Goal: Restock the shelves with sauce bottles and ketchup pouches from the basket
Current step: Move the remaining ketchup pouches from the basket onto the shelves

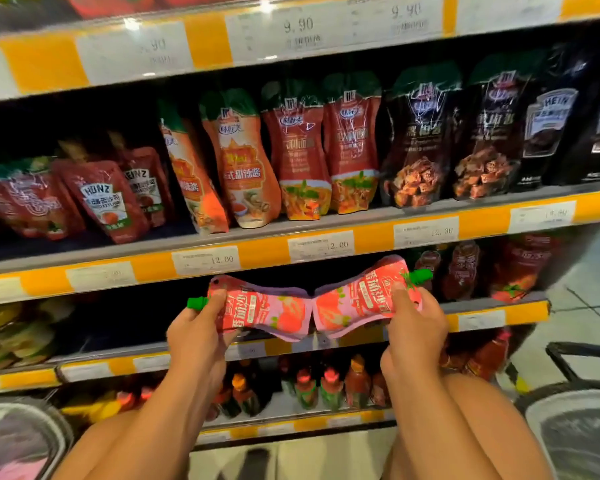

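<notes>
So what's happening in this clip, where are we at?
A person faces a supermarket shelf unit and holds two pink-red ketchup pouches with green caps, one per hand. The left hand grips the left pouch near its cap; the right hand grips the right pouch the same way. The pouch bottoms meet in the middle, in front of the second shelf from the floor. Neither pouch is shelved yet. Other sauce pouches stand on the shelf above.

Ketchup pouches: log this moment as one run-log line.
left hand: grips left ketchup pouch | right hand: grips right ketchup pouch | pouches: bottoms touching, green caps outward | position: before lower shelf | placed: no
</notes>
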The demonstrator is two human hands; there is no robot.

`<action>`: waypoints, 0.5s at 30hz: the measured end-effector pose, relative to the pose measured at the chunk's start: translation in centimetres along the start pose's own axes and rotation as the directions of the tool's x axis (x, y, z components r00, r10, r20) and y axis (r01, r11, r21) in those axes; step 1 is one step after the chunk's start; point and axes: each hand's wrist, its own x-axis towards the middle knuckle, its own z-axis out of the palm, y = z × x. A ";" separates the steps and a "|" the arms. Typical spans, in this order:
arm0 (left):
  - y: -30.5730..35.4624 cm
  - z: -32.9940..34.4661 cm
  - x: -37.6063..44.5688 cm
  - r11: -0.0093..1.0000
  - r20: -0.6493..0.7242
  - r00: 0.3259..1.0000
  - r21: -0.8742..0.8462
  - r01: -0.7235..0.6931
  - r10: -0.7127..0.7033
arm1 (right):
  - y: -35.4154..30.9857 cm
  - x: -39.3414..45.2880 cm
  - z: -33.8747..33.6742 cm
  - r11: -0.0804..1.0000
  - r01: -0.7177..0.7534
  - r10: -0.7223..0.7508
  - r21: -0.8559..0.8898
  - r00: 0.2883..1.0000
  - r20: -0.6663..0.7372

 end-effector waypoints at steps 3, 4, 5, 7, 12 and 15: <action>-0.5 2.7 0.8 0.998 0.007 1.000 0.055 -0.012 0.011 | -0.7 1.3 0.3 1.000 0.022 -0.022 -0.002 1.000 -0.018; -0.6 3.4 1.1 0.997 0.011 1.000 0.076 -0.025 0.024 | -0.8 1.5 0.4 0.999 0.040 -0.041 -0.015 0.999 -0.020; -0.7 4.1 1.4 0.994 0.025 0.999 0.098 -0.044 0.041 | -0.7 1.7 0.6 0.998 0.060 -0.060 -0.035 0.998 -0.018; -0.8 5.3 1.9 0.987 0.051 0.996 0.139 -0.078 0.071 | -0.7 1.7 0.9 0.994 0.085 -0.085 -0.073 0.996 0.004; -1.2 6.8 3.5 0.949 0.078 0.990 0.284 -0.137 0.119 | -0.3 1.7 1.9 0.971 0.167 -0.151 -0.169 0.983 0.105; -1.2 7.2 3.7 0.888 0.189 0.960 0.375 -0.266 0.208 | -0.1 2.1 2.9 0.960 0.222 -0.197 -0.171 0.969 0.152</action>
